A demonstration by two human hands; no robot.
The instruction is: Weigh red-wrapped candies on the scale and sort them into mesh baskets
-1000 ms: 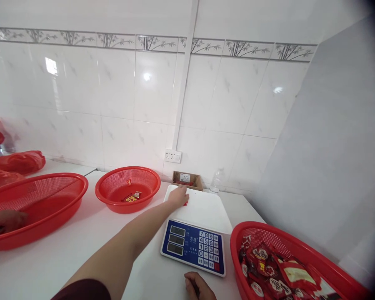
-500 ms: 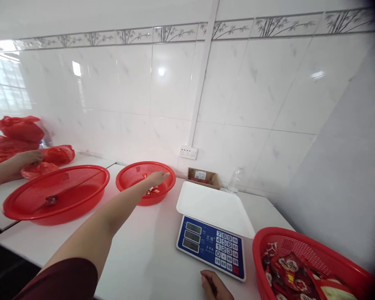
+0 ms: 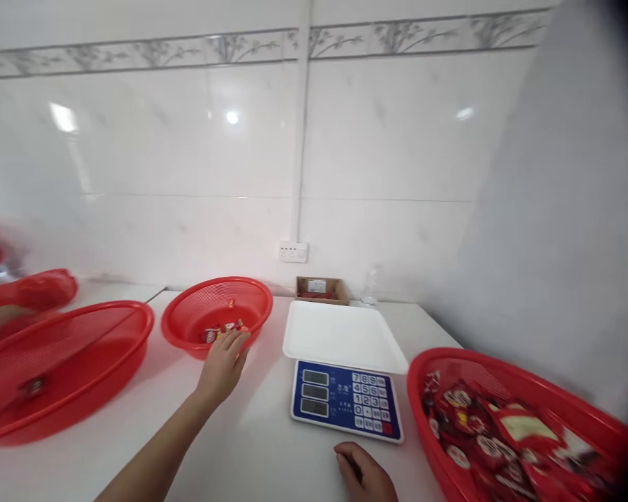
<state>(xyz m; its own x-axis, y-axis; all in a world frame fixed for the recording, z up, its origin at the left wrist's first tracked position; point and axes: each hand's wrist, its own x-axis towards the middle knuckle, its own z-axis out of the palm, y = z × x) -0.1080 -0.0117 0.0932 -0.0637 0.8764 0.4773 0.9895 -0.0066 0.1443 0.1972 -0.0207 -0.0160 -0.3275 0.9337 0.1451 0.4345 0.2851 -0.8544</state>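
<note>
My left hand (image 3: 224, 364) is at the near rim of a round red basket (image 3: 185, 296), its fingers spread and reaching over the edge. Several small wrapped pieces (image 3: 212, 333) lie in the bottom of that basket. My right hand (image 3: 365, 471) rests on the white table (image 3: 251, 446) below the scale, fingers curled; whether they hold anything is hidden. The scale has a blue keypad panel (image 3: 345, 401) and a bare white tray (image 3: 342, 335). At the right, a large red basket (image 3: 423, 418) holds many red packets (image 3: 495, 450).
Another large red basket (image 3: 109, 348) with a small dark item stands at the left. Beyond it are red plastic bags (image 3: 45, 287) and another person's blurred arm (image 3: 0, 319). A cardboard box (image 3: 322, 289) and a clear bottle (image 3: 371, 284) stand by the wall.
The view has turned to the right. My left hand has drawn back from over the round basket to its near rim. My right hand stays below the scale.
</note>
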